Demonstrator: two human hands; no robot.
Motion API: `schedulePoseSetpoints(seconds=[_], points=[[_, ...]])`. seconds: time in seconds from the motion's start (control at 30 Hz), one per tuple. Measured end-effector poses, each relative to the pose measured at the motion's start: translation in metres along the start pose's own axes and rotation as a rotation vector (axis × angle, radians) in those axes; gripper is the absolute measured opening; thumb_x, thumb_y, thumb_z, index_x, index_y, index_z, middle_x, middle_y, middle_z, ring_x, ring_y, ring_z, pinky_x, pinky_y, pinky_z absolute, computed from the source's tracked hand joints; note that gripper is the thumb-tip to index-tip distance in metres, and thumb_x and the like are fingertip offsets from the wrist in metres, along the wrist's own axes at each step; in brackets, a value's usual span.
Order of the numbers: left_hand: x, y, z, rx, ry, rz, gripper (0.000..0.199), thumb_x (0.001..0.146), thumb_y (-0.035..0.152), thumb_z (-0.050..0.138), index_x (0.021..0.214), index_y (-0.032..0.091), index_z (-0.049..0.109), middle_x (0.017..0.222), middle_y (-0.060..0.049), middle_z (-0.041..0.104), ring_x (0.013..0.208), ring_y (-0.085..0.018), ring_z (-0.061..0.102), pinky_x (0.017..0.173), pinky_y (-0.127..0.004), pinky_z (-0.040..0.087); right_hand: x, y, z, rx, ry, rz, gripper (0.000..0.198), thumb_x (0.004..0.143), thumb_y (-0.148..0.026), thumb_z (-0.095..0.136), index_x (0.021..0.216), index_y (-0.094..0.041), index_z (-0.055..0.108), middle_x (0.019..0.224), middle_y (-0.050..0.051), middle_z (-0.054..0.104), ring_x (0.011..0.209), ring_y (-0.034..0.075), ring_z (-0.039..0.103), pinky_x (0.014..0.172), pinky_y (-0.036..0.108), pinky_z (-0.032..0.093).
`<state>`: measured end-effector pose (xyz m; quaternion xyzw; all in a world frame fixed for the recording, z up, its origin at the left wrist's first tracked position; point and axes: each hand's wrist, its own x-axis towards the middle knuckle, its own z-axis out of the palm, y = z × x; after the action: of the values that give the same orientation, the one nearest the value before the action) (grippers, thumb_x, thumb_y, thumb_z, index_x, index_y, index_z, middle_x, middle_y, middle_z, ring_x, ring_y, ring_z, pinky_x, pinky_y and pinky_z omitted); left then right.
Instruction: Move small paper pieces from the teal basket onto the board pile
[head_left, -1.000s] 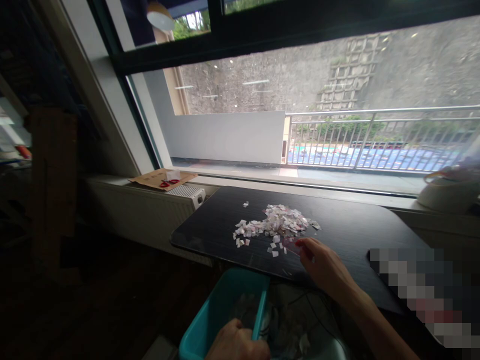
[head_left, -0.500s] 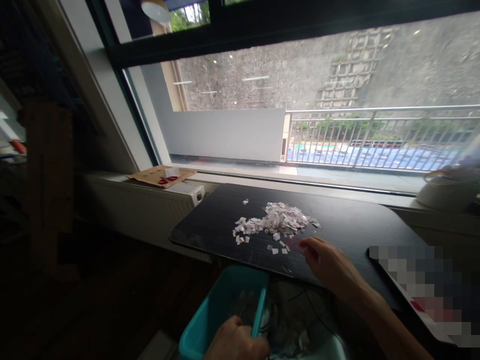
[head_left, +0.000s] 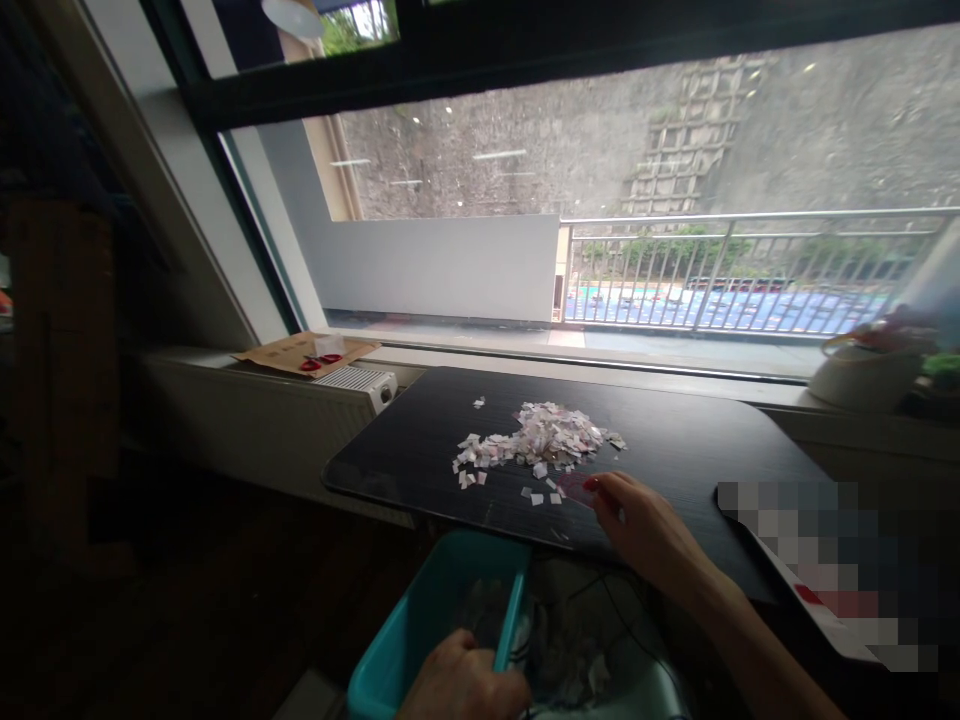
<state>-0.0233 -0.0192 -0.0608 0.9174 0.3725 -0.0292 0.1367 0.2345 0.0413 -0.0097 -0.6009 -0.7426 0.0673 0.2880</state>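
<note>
Meanwhile, the left hand (head_left: 461, 678) curls around the rim of a teal bin (head_left: 513, 610); the right hand (head_left: 626, 505), nearly closed, pinches a pinkish sheet (head_left: 574, 488). White scraps (head_left: 559, 435) lie heaped on the table (head_left: 675, 430).

Your right forearm (head_left: 739, 625) enters from the lower right corner, bare, and slants up and leftward. Your right wrist (head_left: 679, 555) runs nearly straight on from it, and the back of your right hand (head_left: 622, 505) is turned up toward you. Its fingers (head_left: 604, 482) bend and point left, their tips drawn together in a light pinch. Your left hand (head_left: 465, 680) sits lower and further left, knuckles up, its fingers curled under in a closed grip; the bottom edge of the view cuts it off. Your two hands are well apart.
</note>
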Motion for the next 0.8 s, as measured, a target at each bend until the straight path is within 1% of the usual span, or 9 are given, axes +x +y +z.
schedulePoseSetpoints(seconds=[0.07, 0.13, 0.2, 0.3, 0.37, 0.47, 0.6, 0.7, 0.8], points=[[0.0, -0.001, -0.002, 0.012, 0.014, 0.008, 0.007, 0.078, 0.022, 0.064, 0.072, 0.02, 0.061, 0.063, 0.002, 0.06, 0.059, -0.016, 0.058, 0.073, -0.027, 0.041, 0.002, 0.003, 0.002, 0.006, 0.01, 0.033, 0.026, 0.084, -0.022, 0.043, 0.094, -0.022, 0.067, 0.088, 0.003, 0.069, 0.068, 0.016, 0.062, 0.063, 0.027, 0.043], [0.0, -0.001, -0.003, 0.039, 0.018, 0.001, 0.003, 0.076, 0.021, 0.063, 0.074, 0.02, 0.061, 0.065, 0.001, 0.061, 0.062, -0.018, 0.059, 0.072, -0.027, 0.041, 0.002, 0.007, 0.005, 0.026, 0.068, 0.099, 0.024, 0.082, -0.024, 0.046, 0.093, -0.022, 0.068, 0.08, 0.002, 0.068, 0.066, 0.017, 0.061, 0.062, 0.028, 0.043], [0.001, 0.0, -0.004, 0.045, 0.003, -0.018, 0.002, 0.073, 0.02, 0.064, 0.073, 0.021, 0.061, 0.066, 0.0, 0.062, 0.062, -0.019, 0.059, 0.07, -0.028, 0.041, 0.002, 0.013, 0.007, 0.141, 0.139, 0.164, 0.023, 0.079, -0.027, 0.051, 0.094, -0.022, 0.068, 0.076, 0.002, 0.067, 0.065, 0.017, 0.06, 0.063, 0.029, 0.043], [0.004, 0.003, -0.006, 0.031, -0.016, -0.023, 0.005, 0.074, 0.022, 0.064, 0.07, 0.02, 0.061, 0.063, 0.001, 0.061, 0.058, -0.018, 0.058, 0.068, -0.028, 0.041, 0.002, 0.021, 0.014, 0.374, 0.183, 0.203, 0.026, 0.079, -0.032, 0.055, 0.097, -0.019, 0.067, 0.073, 0.001, 0.066, 0.063, 0.017, 0.06, 0.063, 0.029, 0.046], [0.006, 0.006, -0.008, 0.039, -0.03, -0.016, 0.008, 0.076, 0.023, 0.063, 0.069, 0.02, 0.061, 0.061, 0.001, 0.061, 0.057, -0.017, 0.057, 0.067, -0.028, 0.04, 0.004, 0.024, 0.019, 0.456, 0.199, 0.217, 0.031, 0.082, -0.036, 0.052, 0.101, -0.017, 0.066, 0.072, 0.002, 0.066, 0.061, 0.016, 0.061, 0.061, 0.028, 0.048], [0.01, 0.01, -0.013, 0.057, -0.058, -0.041, 0.008, 0.077, 0.024, 0.063, 0.071, 0.02, 0.063, 0.063, -0.001, 0.062, 0.059, -0.019, 0.059, 0.064, -0.028, 0.04, 0.005, 0.026, 0.026, 0.523, 0.23, 0.237, 0.035, 0.085, -0.039, 0.049, 0.106, -0.015, 0.064, 0.078, 0.004, 0.069, 0.059, 0.015, 0.063, 0.06, 0.028, 0.051], [0.016, 0.016, -0.017, 0.035, -0.149, -0.077, 0.014, 0.082, 0.032, 0.062, 0.083, 0.021, 0.069, 0.072, -0.006, 0.067, 0.066, -0.024, 0.064, 0.067, -0.032, 0.042, 0.005, 0.026, 0.03, 0.586, 0.26, 0.237, 0.035, 0.082, -0.041, 0.055, 0.102, -0.015, 0.066, 0.08, 0.005, 0.071, 0.061, 0.016, 0.063, 0.062, 0.029, 0.053], [0.02, 0.022, -0.01, 0.054, -0.228, -0.112, 0.018, 0.088, 0.031, 0.056, 0.086, 0.019, 0.069, 0.077, -0.009, 0.068, 0.068, -0.026, 0.064, 0.069, -0.036, 0.043, 0.004, 0.028, 0.032, 0.602, 0.286, 0.247, 0.035, 0.079, -0.043, 0.06, 0.099, -0.015, 0.067, 0.08, 0.006, 0.071, 0.065, 0.017, 0.064, 0.063, 0.029, 0.053], [0.021, 0.025, 0.006, 0.057, -0.203, -0.116, 0.018, 0.089, 0.025, 0.054, 0.078, 0.018, 0.067, 0.072, -0.008, 0.064, 0.064, -0.024, 0.061, 0.068, -0.036, 0.042, 0.002, 0.03, 0.034, 0.611, 0.308, 0.266, 0.035, 0.078, -0.044, 0.062, 0.098, -0.016, 0.067, 0.082, 0.006, 0.072, 0.067, 0.018, 0.065, 0.065, 0.03, 0.054]])
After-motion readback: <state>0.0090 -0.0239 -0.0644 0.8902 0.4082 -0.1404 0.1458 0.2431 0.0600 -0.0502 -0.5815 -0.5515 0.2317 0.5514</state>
